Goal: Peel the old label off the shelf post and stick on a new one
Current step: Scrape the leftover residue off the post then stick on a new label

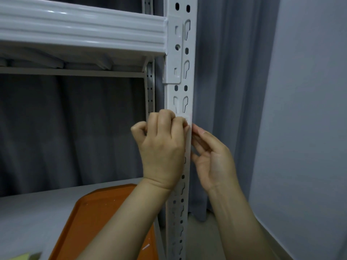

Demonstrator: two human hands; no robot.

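— Label (185, 117) position: on the front face of the white shelf post (180, 98), just under a pair of keyhole slots and below the beam bracket. Only its top strip shows; the rest sits behind my fingers.

— Hands?

— My left hand (161, 147) is curled into a loose fist against the post, fingertips pinched together at the label's right edge. I judge that as picking at a corner to lift it, though I cannot confirm whether any of it has come free. My right hand (212, 158) is beside the post's right edge, palm toward it, fingers apart and lightly bent, holding nothing that I can see. It looks placed to steady the post or catch the lifted edge.

— Stage of work?

— Old label apparently on the post, so peeling is in hand; no new label identified.

— Containers?

— One orange tray (105, 218) on the grey surface (37, 212) below the shelf. It holds only small pale flecks and a sliver near its right rim, possibly paper scraps. A yellowish object at the lower left corner is cut off; I cannot identify it.
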